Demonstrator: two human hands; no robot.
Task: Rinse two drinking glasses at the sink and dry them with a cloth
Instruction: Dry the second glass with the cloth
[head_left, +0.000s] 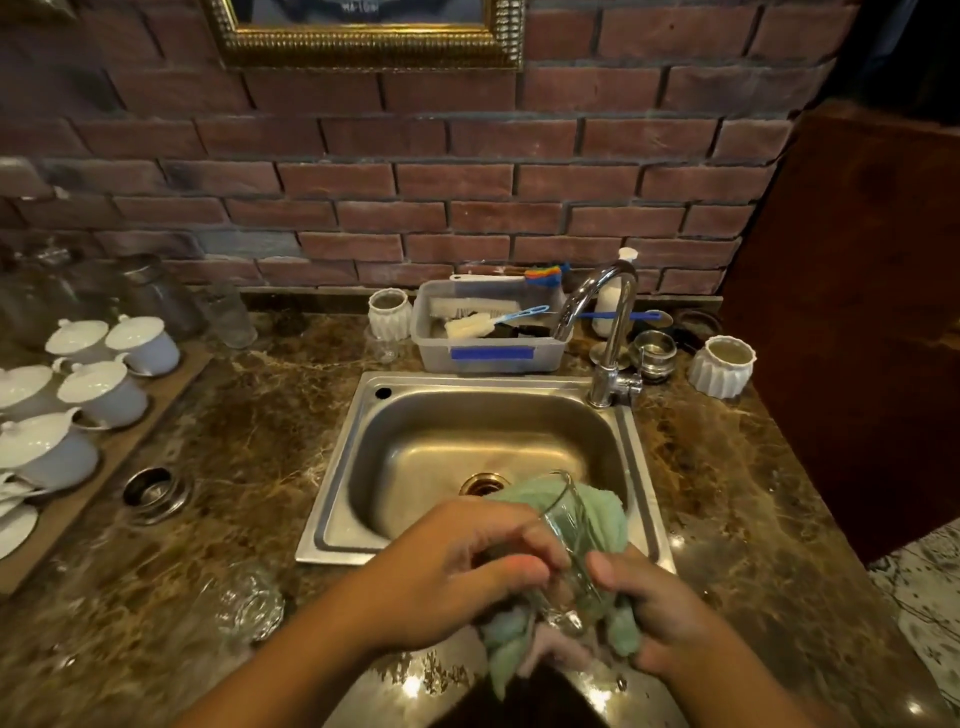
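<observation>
Gripping a clear drinking glass (563, 540) tilted over the near rim of the steel sink (363, 467), both hands close on it: left hand (457, 571) curled around the glass side, right hand (654, 608) clutching the green cloth (602, 514) bunched behind and under the glass. A second glass (244, 603) lies on the brown marble counter (249, 441) left of the sink, well apart from the hands. Faucet (608, 322) stands at the sink's far right corner, no water visible.
</observation>
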